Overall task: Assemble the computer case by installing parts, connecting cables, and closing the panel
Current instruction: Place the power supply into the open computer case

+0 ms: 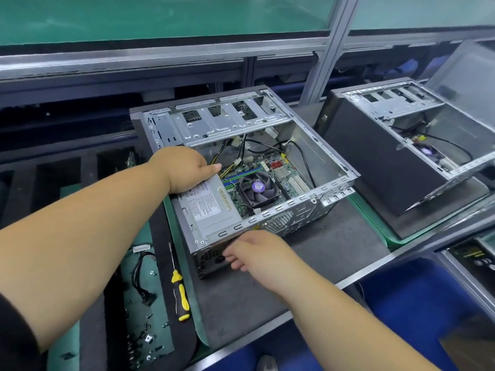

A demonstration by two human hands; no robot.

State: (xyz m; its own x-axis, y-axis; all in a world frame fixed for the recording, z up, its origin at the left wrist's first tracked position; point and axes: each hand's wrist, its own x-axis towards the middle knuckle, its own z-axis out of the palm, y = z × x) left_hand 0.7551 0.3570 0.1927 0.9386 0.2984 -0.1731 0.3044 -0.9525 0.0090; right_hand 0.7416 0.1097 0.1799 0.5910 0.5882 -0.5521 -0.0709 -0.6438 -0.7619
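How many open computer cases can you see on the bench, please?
2: the near case, which the left hand and right hand are working on, and a second case to its right, partly cut off by the frame edge.
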